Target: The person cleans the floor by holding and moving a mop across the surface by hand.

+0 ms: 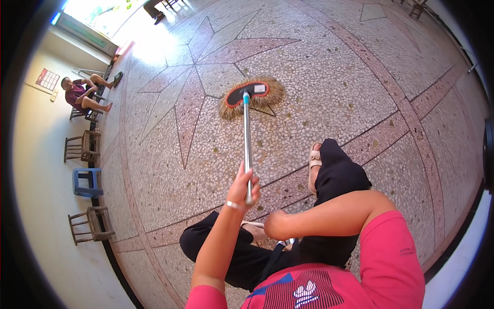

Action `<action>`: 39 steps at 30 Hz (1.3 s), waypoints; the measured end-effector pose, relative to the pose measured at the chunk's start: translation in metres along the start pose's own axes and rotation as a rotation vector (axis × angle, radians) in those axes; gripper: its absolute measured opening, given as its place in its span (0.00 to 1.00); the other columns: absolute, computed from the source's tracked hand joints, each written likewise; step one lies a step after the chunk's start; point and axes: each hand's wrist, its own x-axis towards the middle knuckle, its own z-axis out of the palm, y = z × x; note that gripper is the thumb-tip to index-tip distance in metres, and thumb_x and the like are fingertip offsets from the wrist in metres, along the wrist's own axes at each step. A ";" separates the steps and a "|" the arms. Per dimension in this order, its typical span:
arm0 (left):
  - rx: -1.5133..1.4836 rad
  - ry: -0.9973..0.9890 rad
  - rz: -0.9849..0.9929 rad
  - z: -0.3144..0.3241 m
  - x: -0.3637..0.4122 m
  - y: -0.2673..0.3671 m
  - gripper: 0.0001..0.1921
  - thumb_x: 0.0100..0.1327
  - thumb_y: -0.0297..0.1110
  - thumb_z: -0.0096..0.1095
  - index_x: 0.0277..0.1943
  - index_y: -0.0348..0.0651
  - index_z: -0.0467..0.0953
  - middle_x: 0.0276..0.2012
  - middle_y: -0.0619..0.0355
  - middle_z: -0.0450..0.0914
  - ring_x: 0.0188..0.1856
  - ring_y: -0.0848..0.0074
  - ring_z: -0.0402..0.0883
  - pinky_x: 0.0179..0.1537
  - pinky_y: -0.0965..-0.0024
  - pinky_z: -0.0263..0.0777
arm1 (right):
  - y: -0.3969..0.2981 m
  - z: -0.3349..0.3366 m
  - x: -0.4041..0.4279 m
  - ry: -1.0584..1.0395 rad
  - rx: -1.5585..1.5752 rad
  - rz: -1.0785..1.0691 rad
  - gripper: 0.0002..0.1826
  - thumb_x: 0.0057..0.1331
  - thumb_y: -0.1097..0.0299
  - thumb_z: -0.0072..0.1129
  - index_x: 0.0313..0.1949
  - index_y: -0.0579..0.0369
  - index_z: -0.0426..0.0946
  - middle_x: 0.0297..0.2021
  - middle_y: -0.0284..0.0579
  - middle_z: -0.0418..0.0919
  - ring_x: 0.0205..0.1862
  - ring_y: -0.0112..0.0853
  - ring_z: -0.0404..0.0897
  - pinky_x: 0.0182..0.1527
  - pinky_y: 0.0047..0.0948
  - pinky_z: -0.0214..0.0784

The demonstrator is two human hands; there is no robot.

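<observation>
My left hand (240, 187) is closed around the silvery handle (247, 139) of a flat mop, close to its near end, and a pale band circles the wrist. The handle runs away from me to a blue-green joint on the mop head (236, 98). That head has tan, shaggy fringe around a black pad edged in orange, and it rests on the floor. My right arm (316, 224) crosses in front of my lap to a rounded end. No right hand or fingers can be made out there.
The terrazzo floor (293, 135) has pink bands and a star pattern. Along the left wall stand wooden chairs (89, 146) and a blue plastic stool (88, 189). A seated person (79, 92) is farther back, and another person's legs (152, 8) show near the bright doorway. My sandalled foot (314, 166) is ahead.
</observation>
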 end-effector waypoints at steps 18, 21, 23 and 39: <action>0.179 0.064 -0.298 -0.052 -0.167 -0.089 0.35 0.66 0.36 0.45 0.66 0.76 0.34 0.19 0.60 0.62 0.12 0.77 0.62 0.10 0.76 0.59 | 0.004 0.024 -0.023 0.099 -0.014 -0.083 0.09 0.51 0.68 0.58 0.32 0.52 0.81 0.33 0.43 0.81 0.37 0.37 0.81 0.31 0.37 0.74; 0.222 0.081 -0.386 -0.042 -0.214 -0.098 0.36 0.66 0.34 0.45 0.67 0.73 0.30 0.19 0.58 0.61 0.12 0.76 0.62 0.10 0.73 0.61 | 0.004 0.036 -0.019 0.036 -0.024 -0.103 0.10 0.50 0.67 0.59 0.32 0.52 0.81 0.33 0.44 0.81 0.37 0.38 0.81 0.31 0.37 0.74; 0.199 0.064 -0.406 -0.038 -0.215 -0.098 0.36 0.66 0.33 0.43 0.67 0.71 0.30 0.19 0.57 0.61 0.12 0.75 0.62 0.10 0.71 0.61 | 0.003 0.046 -0.010 0.000 -0.020 -0.091 0.10 0.49 0.67 0.60 0.33 0.52 0.81 0.34 0.44 0.81 0.37 0.38 0.81 0.31 0.37 0.74; 0.154 -0.058 -0.113 0.034 0.032 -0.056 0.31 0.68 0.36 0.42 0.66 0.76 0.38 0.21 0.61 0.62 0.14 0.77 0.61 0.12 0.75 0.58 | 0.010 0.025 -0.014 0.112 -0.062 -0.069 0.09 0.51 0.69 0.58 0.32 0.53 0.81 0.35 0.44 0.81 0.37 0.38 0.81 0.31 0.39 0.72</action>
